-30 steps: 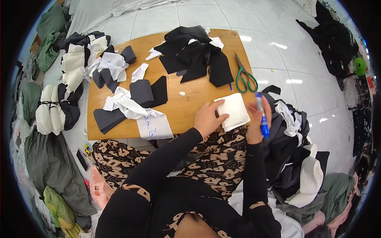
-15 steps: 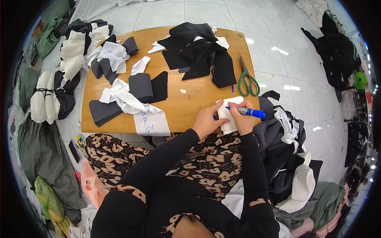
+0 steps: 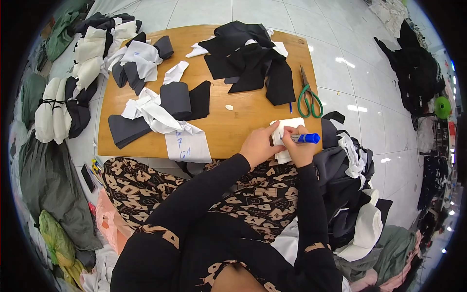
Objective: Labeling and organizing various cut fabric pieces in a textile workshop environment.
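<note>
A small stack of white pieces (image 3: 293, 122), cloth or paper, lies at the near right corner of the wooden table. My left hand (image 3: 258, 147) grips its left side, thumb and forefinger over the top. Pinched in my right hand (image 3: 300, 150) is a blue marker (image 3: 308, 138), its tip down at the stack and its blue end pointing right. My fingers partly cover the tip and whatever is on the surface there. Beyond the stack, green-handled scissors (image 3: 310, 103) lie along the table's right edge beside a thin blue stick (image 3: 291, 108).
Black cloth pieces (image 3: 248, 63) are heaped at the far side of the wooden table (image 3: 233, 136). Grey rolls (image 3: 175, 100), white scraps and a white sheet with blue writing (image 3: 187, 147) lie on the left. A dark cloth pile (image 3: 335, 165) stands right of my right arm.
The marker's tip has come down onto the white stack, and my right hand has shifted slightly left. My left thumb and fingers have drawn closer to the marker. The view has shifted a little.
</note>
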`<state>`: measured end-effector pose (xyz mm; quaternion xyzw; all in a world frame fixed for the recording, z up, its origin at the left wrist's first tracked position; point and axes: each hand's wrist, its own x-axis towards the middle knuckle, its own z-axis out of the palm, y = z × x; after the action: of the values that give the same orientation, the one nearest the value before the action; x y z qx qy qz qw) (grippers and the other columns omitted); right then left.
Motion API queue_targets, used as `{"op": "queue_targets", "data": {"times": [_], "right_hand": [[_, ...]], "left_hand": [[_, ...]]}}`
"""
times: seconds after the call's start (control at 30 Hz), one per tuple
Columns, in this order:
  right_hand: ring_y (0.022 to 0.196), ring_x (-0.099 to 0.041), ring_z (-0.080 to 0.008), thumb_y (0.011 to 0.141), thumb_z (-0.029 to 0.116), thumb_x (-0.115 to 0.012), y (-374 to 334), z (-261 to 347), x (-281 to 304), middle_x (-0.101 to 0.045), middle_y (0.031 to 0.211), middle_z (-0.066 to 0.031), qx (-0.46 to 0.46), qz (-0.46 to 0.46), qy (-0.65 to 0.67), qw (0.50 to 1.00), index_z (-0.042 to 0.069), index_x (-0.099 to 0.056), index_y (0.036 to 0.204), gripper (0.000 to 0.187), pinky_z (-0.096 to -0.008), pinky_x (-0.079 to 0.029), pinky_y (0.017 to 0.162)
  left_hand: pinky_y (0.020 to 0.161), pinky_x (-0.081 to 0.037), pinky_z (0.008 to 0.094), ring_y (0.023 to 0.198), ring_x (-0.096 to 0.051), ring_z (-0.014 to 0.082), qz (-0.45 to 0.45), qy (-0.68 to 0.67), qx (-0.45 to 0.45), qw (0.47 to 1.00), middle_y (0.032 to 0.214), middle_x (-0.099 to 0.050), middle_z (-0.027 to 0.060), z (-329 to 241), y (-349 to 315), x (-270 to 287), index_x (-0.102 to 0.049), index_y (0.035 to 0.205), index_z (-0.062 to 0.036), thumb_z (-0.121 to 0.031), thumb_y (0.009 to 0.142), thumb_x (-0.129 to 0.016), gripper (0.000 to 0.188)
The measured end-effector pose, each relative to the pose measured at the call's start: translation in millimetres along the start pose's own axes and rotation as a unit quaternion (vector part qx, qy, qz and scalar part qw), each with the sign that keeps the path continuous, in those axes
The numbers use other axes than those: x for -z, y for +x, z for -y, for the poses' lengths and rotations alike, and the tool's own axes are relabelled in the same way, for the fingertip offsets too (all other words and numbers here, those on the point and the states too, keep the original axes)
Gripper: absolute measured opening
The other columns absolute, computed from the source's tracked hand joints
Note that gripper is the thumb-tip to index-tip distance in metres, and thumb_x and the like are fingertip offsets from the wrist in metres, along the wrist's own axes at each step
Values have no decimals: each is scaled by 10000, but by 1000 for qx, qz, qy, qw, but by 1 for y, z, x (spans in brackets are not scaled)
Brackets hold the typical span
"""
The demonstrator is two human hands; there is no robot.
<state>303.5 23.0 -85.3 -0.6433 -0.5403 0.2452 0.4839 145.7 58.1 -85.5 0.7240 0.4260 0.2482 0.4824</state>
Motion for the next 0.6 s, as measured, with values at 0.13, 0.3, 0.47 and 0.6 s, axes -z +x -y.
{"op": "queue_targets", "data": {"times": [0.13,0.3,0.47,0.6], "right_hand": [[640,-626,-105,790,61,-705,0,-4,-5,-703,762,-103,-1,-23,24,999,-5,-556,714,180,-258,-480,568],[643,-615,-99,797,82,-726,-1,-4,1,-706,787,-123,22,-6,-16,1000,-7,-570,731,191,-256,-472,568],[649,-608,-95,811,58,-716,-3,-2,0,-689,769,-107,14,-40,11,999,-7,-575,731,175,-254,-470,577],[610,-564,-80,823,65,-717,2,4,6,-658,715,-69,-20,-82,49,995,-4,-583,729,178,-244,-439,557]], "left_hand": [[737,-499,396,815,-633,341,1,9,1,1000,856,-632,206,1,0,-1,-463,1369,14,-319,718,-773,794],[785,-494,416,878,-621,356,11,25,12,1000,919,-625,219,2,-1,-2,-466,1375,-8,-354,724,-769,797],[801,-494,416,904,-620,363,15,40,13,999,936,-631,226,2,-2,-2,-462,1376,-6,-360,732,-763,794],[810,-492,415,918,-620,371,14,54,17,998,959,-637,234,-3,-2,0,-473,1366,-3,-353,735,-761,777]]}}
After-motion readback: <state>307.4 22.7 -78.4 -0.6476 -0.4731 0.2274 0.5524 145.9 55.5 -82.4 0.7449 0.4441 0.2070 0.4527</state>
